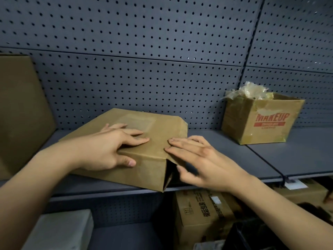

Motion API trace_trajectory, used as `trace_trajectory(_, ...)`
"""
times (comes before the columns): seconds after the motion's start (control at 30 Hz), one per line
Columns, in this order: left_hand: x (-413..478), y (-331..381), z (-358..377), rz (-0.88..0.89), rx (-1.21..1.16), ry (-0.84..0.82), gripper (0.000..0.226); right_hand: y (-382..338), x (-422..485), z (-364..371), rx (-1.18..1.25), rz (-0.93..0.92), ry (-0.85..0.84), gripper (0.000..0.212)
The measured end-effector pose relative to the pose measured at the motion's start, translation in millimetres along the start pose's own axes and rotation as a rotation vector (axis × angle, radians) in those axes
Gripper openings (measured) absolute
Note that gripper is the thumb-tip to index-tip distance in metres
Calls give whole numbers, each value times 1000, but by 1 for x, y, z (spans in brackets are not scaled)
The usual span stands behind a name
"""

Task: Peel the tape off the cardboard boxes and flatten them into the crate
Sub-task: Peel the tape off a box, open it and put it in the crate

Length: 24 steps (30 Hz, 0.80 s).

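A plain brown cardboard box (155, 123) lies partly collapsed on the grey shelf (270, 156), one corner hanging over the front edge. My left hand (110, 150) rests flat on its top, fingers spread, thumb against the near side. My right hand (201, 159) lies with straight fingers on the box's right top edge, its thumb near the open dark gap at the box's end. A pale rectangle where a label sat shows on the top face. No crate is in view.
An open "MAKEUP" box (261, 121) stuffed with crumpled clear tape stands at the shelf's right. A large cardboard sheet (19, 109) leans at the left. A perforated panel backs the shelf. Below are printed cartons (203, 217) and a pale box (59, 231).
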<state>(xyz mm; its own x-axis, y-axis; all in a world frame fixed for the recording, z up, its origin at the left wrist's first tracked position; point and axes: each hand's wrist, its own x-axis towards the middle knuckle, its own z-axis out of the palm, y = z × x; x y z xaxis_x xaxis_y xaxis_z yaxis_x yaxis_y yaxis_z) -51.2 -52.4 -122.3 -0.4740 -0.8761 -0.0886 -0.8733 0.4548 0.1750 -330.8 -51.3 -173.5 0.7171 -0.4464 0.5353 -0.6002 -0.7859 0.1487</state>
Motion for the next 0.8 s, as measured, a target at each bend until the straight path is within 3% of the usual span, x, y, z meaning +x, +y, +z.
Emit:
trace_trajectory(0.17, -18, 1, 5, -78, 33, 56, 70, -8, 13, 1, -125, -204, 163, 31)
trace_trajectory(0.27, -32, 1, 15, -103, -43, 117, 68, -12, 22, 1, -76, -245, 182, 35)
trace_trajectory(0.33, -40, 6, 24, -107, -102, 202, 71, -18, 30, 1, 19, -218, 171, 38)
trace_trajectory(0.43, -47, 16, 38, -104, -125, 376, 93, -32, 42, 2, 139, -171, 162, 45)
trace_trajectory(0.63, -59, 5, 57, -38, -85, 591, 84, -45, 53, 4, 226, -84, 122, 52)
trace_trajectory(0.7, -66, -5, 61, 8, -148, 630, 77, -40, 43, 4, 285, 2, 221, 55)
trace_trajectory(0.8, -75, -18, 67, 95, -235, 712, 62, -22, 23, 9, 342, 180, 472, 28)
